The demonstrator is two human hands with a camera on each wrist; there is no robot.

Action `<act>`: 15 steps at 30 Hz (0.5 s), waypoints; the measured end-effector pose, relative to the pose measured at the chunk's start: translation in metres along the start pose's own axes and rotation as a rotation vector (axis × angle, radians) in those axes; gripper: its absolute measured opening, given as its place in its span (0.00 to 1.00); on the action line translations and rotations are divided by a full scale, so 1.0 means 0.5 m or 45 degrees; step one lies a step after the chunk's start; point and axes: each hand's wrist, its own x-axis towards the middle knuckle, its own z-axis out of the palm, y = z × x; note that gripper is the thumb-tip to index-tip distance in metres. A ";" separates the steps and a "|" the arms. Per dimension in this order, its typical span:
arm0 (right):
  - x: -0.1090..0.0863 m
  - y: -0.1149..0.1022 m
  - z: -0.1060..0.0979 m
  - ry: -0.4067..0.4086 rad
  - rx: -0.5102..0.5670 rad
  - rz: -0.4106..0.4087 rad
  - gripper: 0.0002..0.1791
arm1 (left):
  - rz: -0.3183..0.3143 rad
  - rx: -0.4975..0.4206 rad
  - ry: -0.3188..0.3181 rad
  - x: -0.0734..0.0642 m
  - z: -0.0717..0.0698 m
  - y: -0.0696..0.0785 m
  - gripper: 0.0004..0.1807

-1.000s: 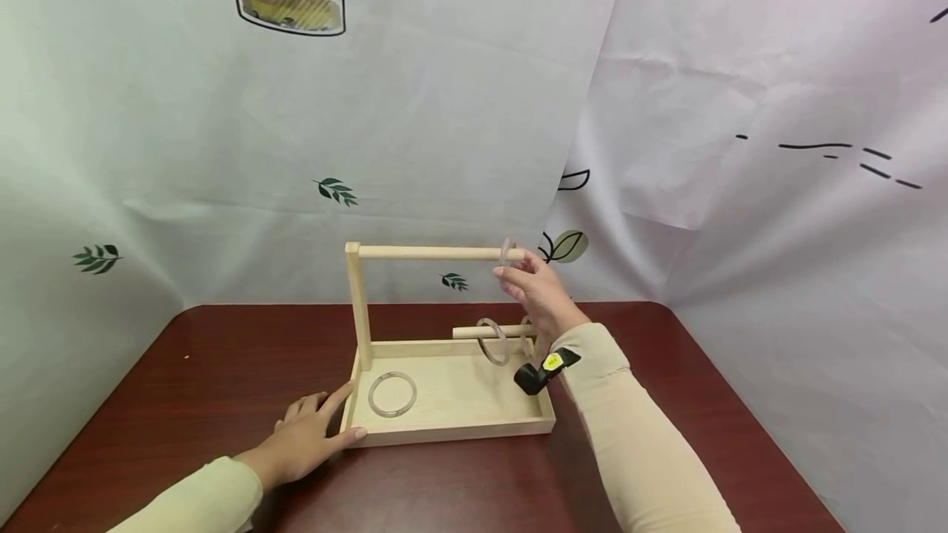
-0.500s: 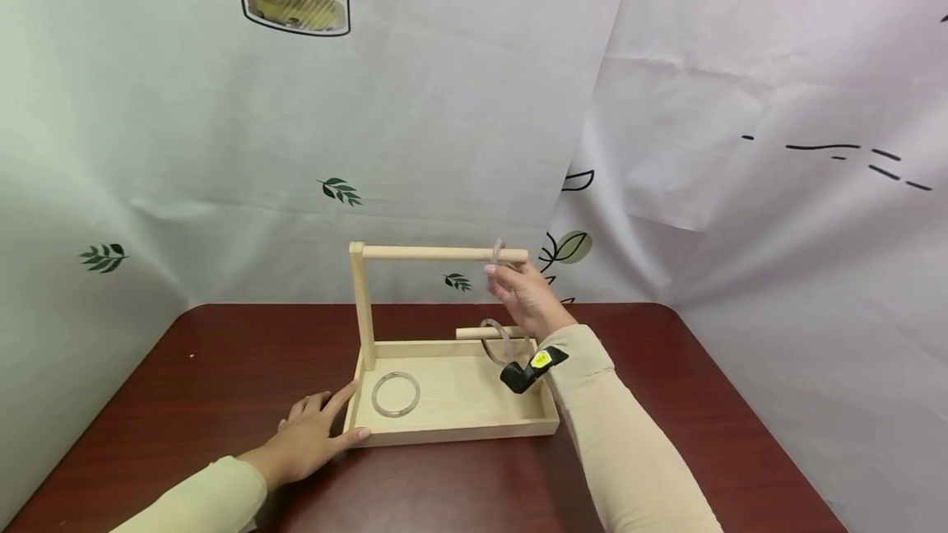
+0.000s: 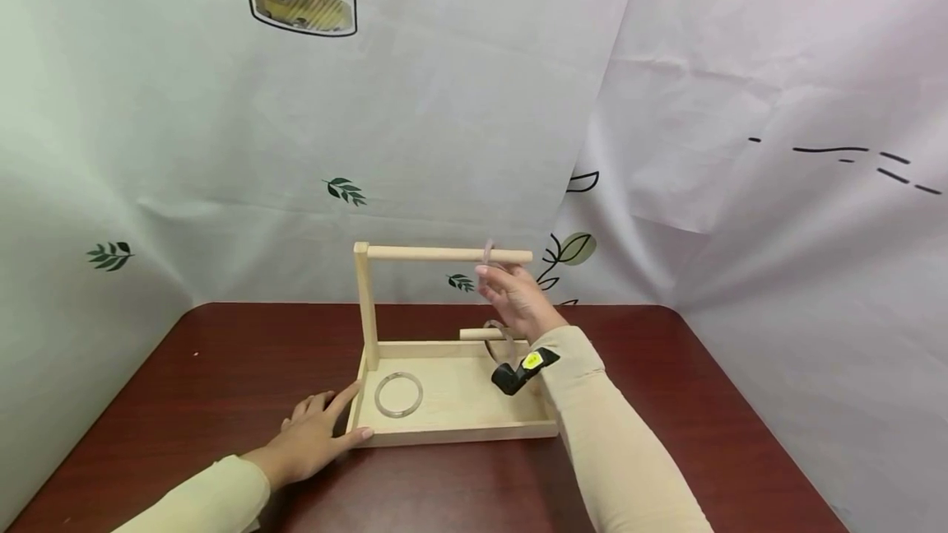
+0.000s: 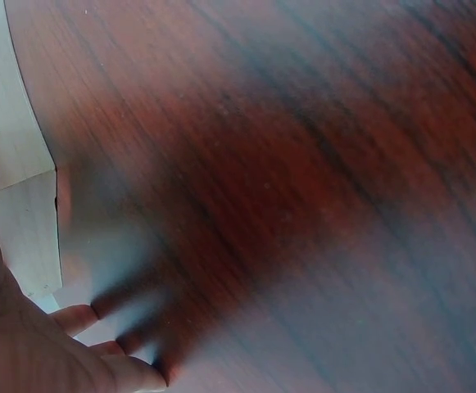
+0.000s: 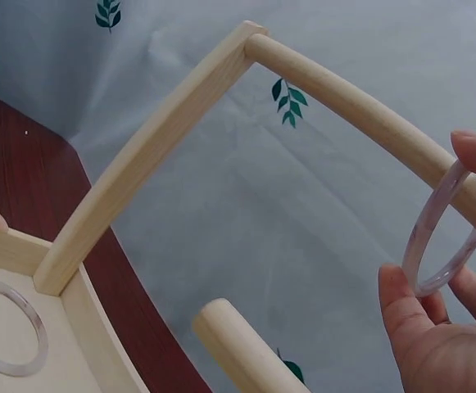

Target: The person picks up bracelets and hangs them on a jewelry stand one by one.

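Note:
My right hand (image 3: 517, 294) pinches a pale, marbled bangle (image 5: 424, 229), which encircles the upper rod (image 3: 422, 253) of a wooden stand toward the rod's free right end. Its fingers grip the ring from below in the right wrist view. Another bangle (image 3: 492, 324) hangs on the lower rod (image 3: 472, 335), partly hidden by the right wrist camera. A third bangle (image 3: 377, 396) lies flat in the tray base (image 3: 459, 434), at the left. At the tray's front left corner rests my left hand (image 3: 307, 438), thumb on the front rim, index finger along the left wall.
An upright post (image 3: 366, 307) carries the upper rod at the tray's left. The tray stands on a dark red wooden table (image 3: 244, 352). Behind it hangs a white curtain (image 3: 444, 122) with printed leaves.
My right hand has moved left along the upper rod, taking the bangle farther from the rod's free end. My left hand stays at the tray corner. The head view shifts slightly.

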 end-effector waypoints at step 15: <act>0.010 0.020 0.042 -0.053 0.021 0.009 0.22 | -0.003 0.027 0.009 -0.003 -0.008 0.009 0.47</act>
